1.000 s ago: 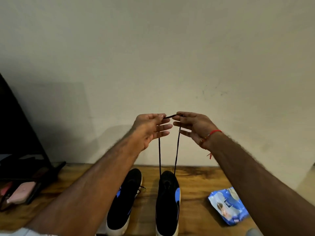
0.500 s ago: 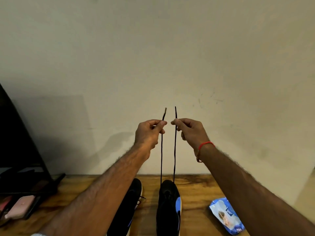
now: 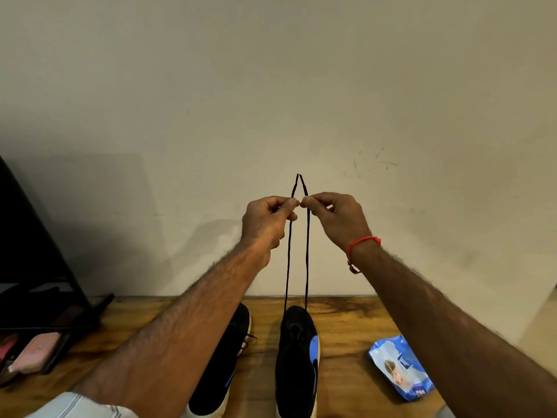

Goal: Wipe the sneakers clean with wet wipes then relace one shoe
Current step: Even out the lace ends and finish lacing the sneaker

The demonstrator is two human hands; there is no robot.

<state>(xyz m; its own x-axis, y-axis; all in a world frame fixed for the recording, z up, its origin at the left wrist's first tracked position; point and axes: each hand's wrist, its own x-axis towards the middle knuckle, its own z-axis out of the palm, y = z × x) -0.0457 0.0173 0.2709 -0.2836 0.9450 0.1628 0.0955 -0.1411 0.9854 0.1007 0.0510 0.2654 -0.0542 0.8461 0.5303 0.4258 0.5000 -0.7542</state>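
- A plain, pale wall (image 3: 271, 86) filled most of the view behind the hands, with a wooden surface (image 3: 346, 333) running along its foot below them.
- The left hand (image 3: 265, 224) was raised in front of the wall, thumb and forefinger closed in a pinch on one strand of a black shoelace (image 3: 288, 260).
- The right hand (image 3: 340, 221), with a red thread bracelet (image 3: 363, 241) at its wrist, pinched the other strand in the same way; the thumbs of the two hands were nearly touching.
- Above the pinches the two lace tips stood up and leaned together to a point.
- Below the hands both strands hung taut and almost parallel, down to the toe end of a black sneaker (image 3: 297, 363) with a blue side patch, which stood on the surface directly under the hands.
- A second black sneaker (image 3: 229, 363) lay just left of the first, partly hidden beneath the left forearm.
- A blue wet wipes pack (image 3: 399, 368) lay flat on the surface below the right forearm, well apart from the sneakers.
- Far out to the left of the left hand a dark rack (image 3: 36, 236) leaned at the wall, with a pink object (image 3: 36, 352) on a low tray (image 3: 58, 352) beside it.
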